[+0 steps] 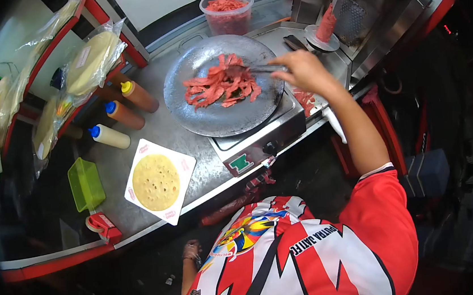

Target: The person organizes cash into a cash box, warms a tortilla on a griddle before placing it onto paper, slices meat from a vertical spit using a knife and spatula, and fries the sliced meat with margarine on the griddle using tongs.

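Red-pink meat strips [216, 87], thin, ragged, heaped on round grey griddle [267, 100]; right hand [304, 71] grips dark utensil [263, 68]; left hand [191, 249] low, curled, contents unclear.

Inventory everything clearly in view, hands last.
counter: one, grey, central
stove: one, silver, counter front
griddle: one, grey, on stove
meat strips: many, red, on griddle
utensil: one, dark, over griddle
paper: one, white, on counter
flatbread: one, yellow, on paper
bottles: three, orange/white, left of griddle
tub: one, clear, behind griddle
tray: one, green, counter left
tape dispenser: one, red, near tray
meat spit: one, red, upper right
bagged breads: several, beige, upper left
shirt: one, multicoloured, bottom
left hand: one, beside shirt
right hand: one, on utensil
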Motion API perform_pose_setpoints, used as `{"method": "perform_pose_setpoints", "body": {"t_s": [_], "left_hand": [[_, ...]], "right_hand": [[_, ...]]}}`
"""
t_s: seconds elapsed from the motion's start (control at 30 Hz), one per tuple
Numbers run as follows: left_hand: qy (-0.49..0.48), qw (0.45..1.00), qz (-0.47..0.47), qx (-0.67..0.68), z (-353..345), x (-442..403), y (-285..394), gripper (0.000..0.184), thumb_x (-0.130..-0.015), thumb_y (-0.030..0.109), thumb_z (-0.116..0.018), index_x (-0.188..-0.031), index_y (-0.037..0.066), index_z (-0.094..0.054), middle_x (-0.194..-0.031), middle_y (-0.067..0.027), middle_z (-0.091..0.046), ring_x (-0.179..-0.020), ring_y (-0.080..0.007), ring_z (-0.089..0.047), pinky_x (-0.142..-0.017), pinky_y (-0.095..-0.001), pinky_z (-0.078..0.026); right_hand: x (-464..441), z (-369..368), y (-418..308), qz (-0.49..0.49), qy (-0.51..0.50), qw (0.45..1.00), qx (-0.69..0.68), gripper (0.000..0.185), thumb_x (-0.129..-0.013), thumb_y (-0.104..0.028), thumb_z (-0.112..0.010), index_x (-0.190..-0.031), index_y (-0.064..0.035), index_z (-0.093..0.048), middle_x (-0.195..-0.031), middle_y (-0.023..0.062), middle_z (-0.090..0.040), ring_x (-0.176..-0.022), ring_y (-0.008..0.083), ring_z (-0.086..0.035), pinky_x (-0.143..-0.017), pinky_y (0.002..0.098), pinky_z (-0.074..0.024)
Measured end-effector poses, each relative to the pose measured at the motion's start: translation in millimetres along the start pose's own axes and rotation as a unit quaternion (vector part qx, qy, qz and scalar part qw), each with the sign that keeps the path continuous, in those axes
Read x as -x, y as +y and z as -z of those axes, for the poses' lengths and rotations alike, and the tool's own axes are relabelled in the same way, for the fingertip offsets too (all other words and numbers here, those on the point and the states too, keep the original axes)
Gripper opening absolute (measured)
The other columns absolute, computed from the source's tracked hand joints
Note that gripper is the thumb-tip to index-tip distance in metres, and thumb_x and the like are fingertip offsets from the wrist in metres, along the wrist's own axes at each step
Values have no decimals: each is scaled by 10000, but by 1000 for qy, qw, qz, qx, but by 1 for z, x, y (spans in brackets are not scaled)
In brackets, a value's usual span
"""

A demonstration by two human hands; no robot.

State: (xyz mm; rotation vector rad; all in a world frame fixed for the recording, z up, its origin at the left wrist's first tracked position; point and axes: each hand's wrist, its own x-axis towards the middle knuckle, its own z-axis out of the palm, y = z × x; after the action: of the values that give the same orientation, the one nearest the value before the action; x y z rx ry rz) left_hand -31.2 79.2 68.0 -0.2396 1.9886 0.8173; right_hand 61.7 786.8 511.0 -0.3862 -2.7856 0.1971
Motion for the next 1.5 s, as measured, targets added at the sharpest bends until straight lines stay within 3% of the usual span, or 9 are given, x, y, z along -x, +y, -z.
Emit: {"method": "perform_pose_setpoints", "body": {"t_s": [0.23, 0.5, 0.63, 0.7, 0.83, 0.97, 1.03, 1.2, 1.5], "left_hand": [[-89, 952, -203, -211, 39, -45, -58, 256, -939, 143, -695, -1175, 117, -598, -799, -81, -672, -681, -210, -676, -556, -362, -561], [-39, 999, 32, 18, 68, -45, -49, 284, -930, 188, -694, -1189, 114, -604, -838, -99, -711, -650, -210, -687, -532, -356, -559], [-113, 982, -44, -146, 98, -86, -64, 284, -935, 174, -685, -1199, 106, -605, -818, -82, -703, -608, -185, -670, -503, -342, -533], [-33, 999, 1, 9, 99, -67, -46, 280, -945, 173, -673, -1206, 99, -604, -803, -71, -694, -584, -172, -657, -492, -333, -521], [-20, 996, 4, 88, 105, -66, -50, 286, -964, 162, -651, -1234, 91, -591, -756, -46, -657, -550, -156, -626, -476, -325, -500], [-100, 979, 62, -166, 99, -79, -70, 143, -953, 165, -634, -1057, 84, -689, -821, -52, -708, -612, -170, -680, -528, -333, -556], [-121, 948, -125, -265, 103, -70, -75, 130, -945, 178, -630, -983, 83, -711, -845, -58, -722, -654, -176, -700, -556, -343, -577], [-42, 994, 56, 88, 79, -60, -57, 179, -941, 172, -652, -1100, 94, -677, -825, -74, -700, -652, -174, -680, -559, -337, -571], [-15, 998, 34, 54, 18, -38, -58, 313, -933, 183, -694, -1221, 98, -605, -827, -78, -691, -625, -180, -661, -542, -326, -556]], "right_hand": [[-15, -20, -11, -13, 27, 999, 28, 450, -898, -428, -750, -1210, -104, -744, -1007, 181, -754, -905, 405, -719, -812, 489, -569], [18, -12, -119, -68, -20, 997, 31, 425, -932, -402, -722, -1247, -118, -702, -1013, 144, -744, -904, 382, -724, -806, 485, -583], [33, -35, -83, -129, 41, 991, -21, 383, -915, -346, -761, -1211, -104, -737, -1044, 168, -757, -899, 375, -729, -795, 463, -571], [48, -12, -68, -76, 137, 987, -22, 392, -903, -324, -779, -1184, -52, -750, -1021, 197, -763, -881, 366, -745, -779, 441, -577], [87, 20, -81, -276, -6, 958, -83, 478, -868, -324, -807, -1225, -14, -734, -1069, 215, -767, -905, 334, -773, -830, 397, -582], [69, -53, -75, -73, 71, 995, -26, 455, -902, -379, -774, -1241, -78, -734, -1088, 209, -750, -972, 399, -722, -866, 456, -565], [38, -37, -62, -102, 42, 994, -4, 443, -906, -395, -766, -1224, -88, -740, -1064, 203, -752, -935, 406, -716, -838, 470, -565], [2, -22, -36, -63, 81, 995, 4, 397, -901, -381, -767, -1173, -92, -762, -965, 203, -753, -839, 407, -719, -780, 486, -561], [-12, 3, -3, -38, 11, 999, 24, 431, -860, -348, -808, -1189, -73, -759, -983, 221, -748, -895, 388, -727, -786, 469, -564]]}}
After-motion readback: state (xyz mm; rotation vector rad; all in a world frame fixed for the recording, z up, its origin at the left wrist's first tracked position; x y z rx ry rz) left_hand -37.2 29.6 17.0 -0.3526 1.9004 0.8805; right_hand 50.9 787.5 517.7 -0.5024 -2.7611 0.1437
